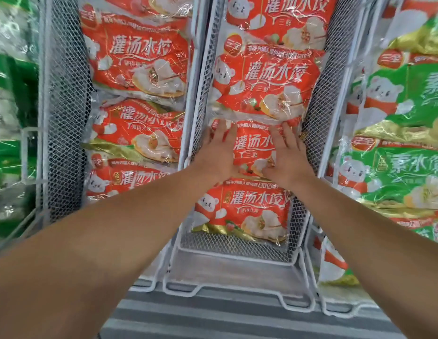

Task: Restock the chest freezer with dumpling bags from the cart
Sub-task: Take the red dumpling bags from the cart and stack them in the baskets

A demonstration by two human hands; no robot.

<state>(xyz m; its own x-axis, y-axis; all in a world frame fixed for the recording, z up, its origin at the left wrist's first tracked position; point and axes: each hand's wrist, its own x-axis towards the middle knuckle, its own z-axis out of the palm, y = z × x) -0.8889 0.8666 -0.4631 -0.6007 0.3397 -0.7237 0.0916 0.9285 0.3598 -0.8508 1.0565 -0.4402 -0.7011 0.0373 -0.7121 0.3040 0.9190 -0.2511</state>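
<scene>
I look down into the chest freezer, split by white wire mesh baskets. In the middle basket (237, 248) several red dumpling bags lie in a row. Both my hands lie flat on one red dumpling bag (253, 148) in the middle of that row. My left hand (219, 150) presses its left half with straight fingers. My right hand (287, 155) presses its right half, fingers spread. Another red bag (245, 211) lies nearer to me, and a further one (267, 81) overlaps the pressed bag's far edge. The cart is not in view.
The left basket (64, 118) holds several red bags (137, 67). Green dumpling bags (396, 172) fill the right basket. Green packs (10, 106) lie at the far left. The near end of the middle basket shows bare mesh. The freezer's grey striped edge (213, 314) runs along the bottom.
</scene>
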